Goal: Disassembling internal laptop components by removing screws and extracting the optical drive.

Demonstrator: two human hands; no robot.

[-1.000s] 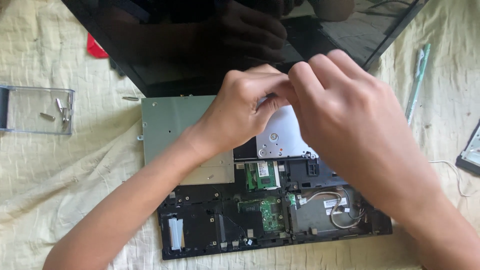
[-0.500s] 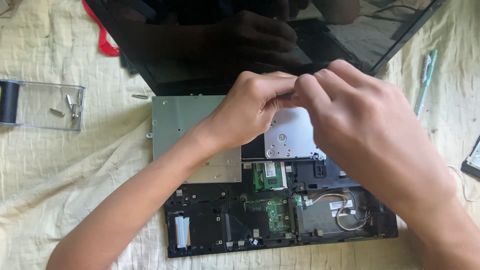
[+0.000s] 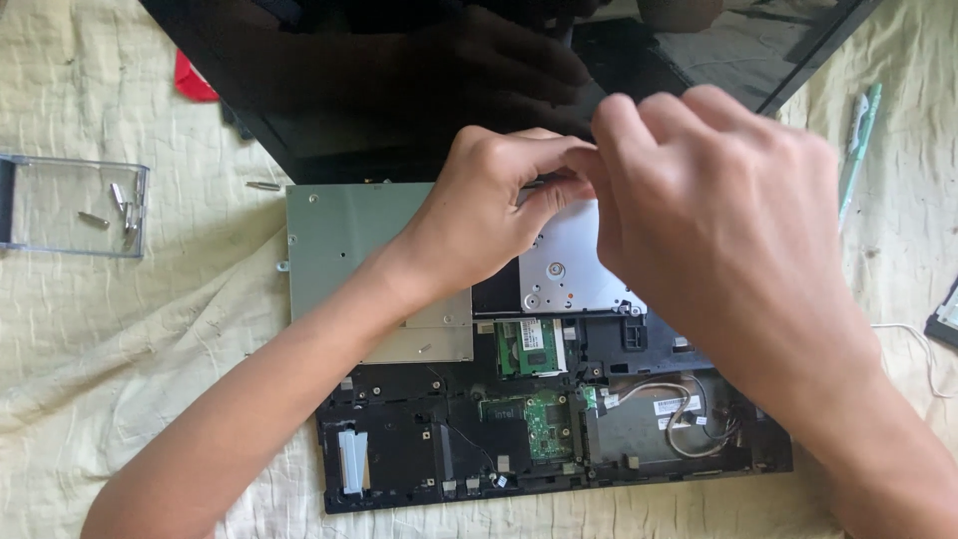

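An opened laptop base (image 3: 419, 449) lies on a pale cloth, its green circuit boards (image 3: 529, 349) and cables exposed. A flat grey metal drive (image 3: 339, 240) sits in its upper left, and a silver metal plate (image 3: 574, 265) lies at its upper middle. My left hand (image 3: 489, 205) and my right hand (image 3: 718, 215) meet over the top edge of the silver plate, fingertips pinched together at a spot near the hinge. What they pinch is hidden by the fingers. The dark screen (image 3: 419, 90) lies folded back above.
A clear plastic tray (image 3: 75, 205) with several small screws sits at the left. One loose screw (image 3: 262, 186) lies on the cloth by the screen corner. A red object (image 3: 195, 80) shows at upper left, a pale green pen-like tool (image 3: 858, 140) at the right, a dark device (image 3: 943, 319) at the right edge.
The view has drifted, so the laptop and tray sit a little lower right in frame. Both hands stay pinched together over the silver plate's top edge, shifting only slightly.
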